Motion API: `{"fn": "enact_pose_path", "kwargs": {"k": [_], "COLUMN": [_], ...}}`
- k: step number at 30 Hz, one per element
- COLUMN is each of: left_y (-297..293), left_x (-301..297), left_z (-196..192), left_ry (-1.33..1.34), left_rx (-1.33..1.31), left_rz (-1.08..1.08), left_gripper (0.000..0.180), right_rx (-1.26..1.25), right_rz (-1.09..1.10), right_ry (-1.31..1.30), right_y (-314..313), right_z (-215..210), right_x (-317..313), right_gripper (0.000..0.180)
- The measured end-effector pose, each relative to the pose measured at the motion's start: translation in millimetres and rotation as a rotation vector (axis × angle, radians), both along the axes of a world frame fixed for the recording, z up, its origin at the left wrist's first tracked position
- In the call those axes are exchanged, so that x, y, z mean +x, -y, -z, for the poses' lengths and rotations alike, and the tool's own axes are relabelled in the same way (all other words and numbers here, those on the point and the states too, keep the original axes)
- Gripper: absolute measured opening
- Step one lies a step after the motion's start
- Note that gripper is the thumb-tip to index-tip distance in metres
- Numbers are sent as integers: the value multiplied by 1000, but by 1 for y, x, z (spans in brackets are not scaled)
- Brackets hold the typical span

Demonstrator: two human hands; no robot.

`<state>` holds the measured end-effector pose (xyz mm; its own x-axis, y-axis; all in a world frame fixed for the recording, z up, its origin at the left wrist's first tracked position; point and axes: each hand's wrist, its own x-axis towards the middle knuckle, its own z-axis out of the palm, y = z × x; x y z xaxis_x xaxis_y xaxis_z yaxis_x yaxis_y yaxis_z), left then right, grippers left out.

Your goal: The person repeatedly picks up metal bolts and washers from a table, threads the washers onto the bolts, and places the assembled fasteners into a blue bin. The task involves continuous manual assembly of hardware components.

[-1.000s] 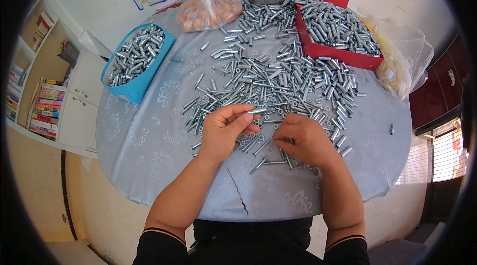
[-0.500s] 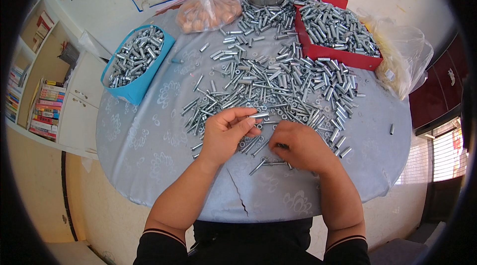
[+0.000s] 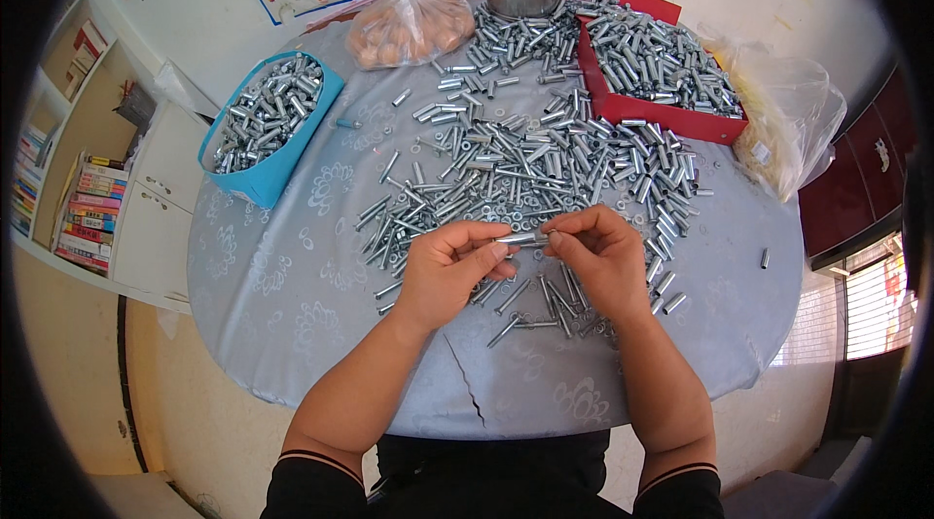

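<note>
Steel bolt (image 3: pixel 516 240) lay pinched between both hands: left hand (image 3: pixel 449 266) gripped its sleeve end, right hand (image 3: pixel 598 256) its tip, raised above the loose pile (image 3: pixel 545 159) at twelve o'clock, seemingly for assembly.

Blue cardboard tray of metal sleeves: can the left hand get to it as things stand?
Probably yes: bare grey tablecloth lies between the left hand and the blue cardboard tray, though its fingers hold a small metal bolt.
</note>
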<state>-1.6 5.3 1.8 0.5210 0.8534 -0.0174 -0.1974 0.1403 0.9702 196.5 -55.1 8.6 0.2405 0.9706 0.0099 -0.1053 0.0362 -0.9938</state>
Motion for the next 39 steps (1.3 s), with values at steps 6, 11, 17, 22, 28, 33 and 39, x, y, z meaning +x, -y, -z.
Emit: {"fn": "enact_pose_path", "kwargs": {"k": [6, 11, 17, 22, 28, 33, 39], "left_y": [0, 0, 0, -1, -1, 0, -1], "left_x": [0, 0, 0, -1, -2, -1, -1], "left_z": [-1, -2, 0, 0, -2, 0, 2], "left_ry": [-11, -4, 11, 10, 23, 33, 19], "left_rx": [13, 17, 1, 7, -8, -4, 25], "left_rz": [-9, -12, 4, 26, 50, 26, 26], "left_gripper": [22, 23, 22, 22, 23, 22, 23], "right_rx": [16, 42, -1, -26, -27, -4, -24], "right_rz": [-72, -84, -52, -46, -90, -108, -83], "right_ry": [-54, -18, -72, 59, 57, 131, 124], "right_y": [0, 1, 2, 4, 5, 5, 4], "right_z": [1, 4, -8, -9, -7, -9, -7], "right_x": [3, 3, -3, -3, 0, 1, 0], "right_gripper": [10, 15, 22, 21, 19, 18, 18]}}
